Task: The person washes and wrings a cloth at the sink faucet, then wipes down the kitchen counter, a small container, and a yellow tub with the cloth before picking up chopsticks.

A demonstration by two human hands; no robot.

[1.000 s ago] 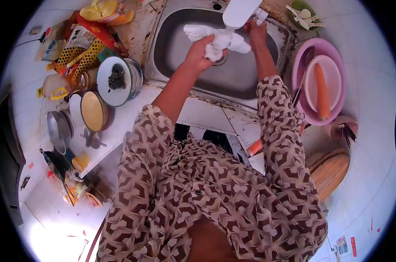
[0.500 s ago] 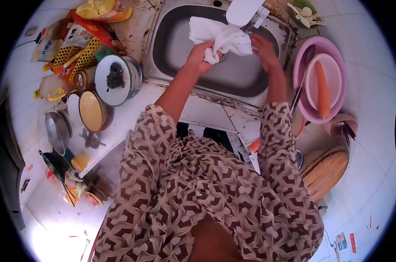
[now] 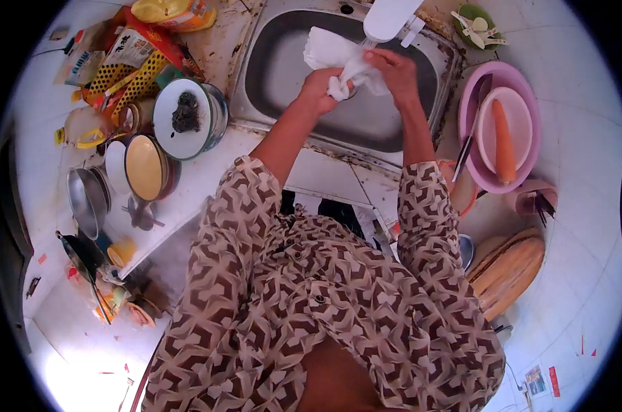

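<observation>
A bunched white cloth is held above the metal sink, just below the white faucet. My left hand is closed around its lower left part, with the cloth's loose upper end spreading out beyond my fingers. At the cloth's right side, my right hand has its fingers bent over the fabric, close under the spout. The drain is mostly hidden behind the cloth and hands.
Right of the sink, a carrot and a knife lie in nested pink basins. A green bowl holds spoons. On the left stand an enamel basin with a dark scouring pad, a yellow bowl and food packets.
My right hand has moved left and up from beside the cloth onto its right part. The cloth is drawn in more tightly between my hands. The view has shifted slightly.
</observation>
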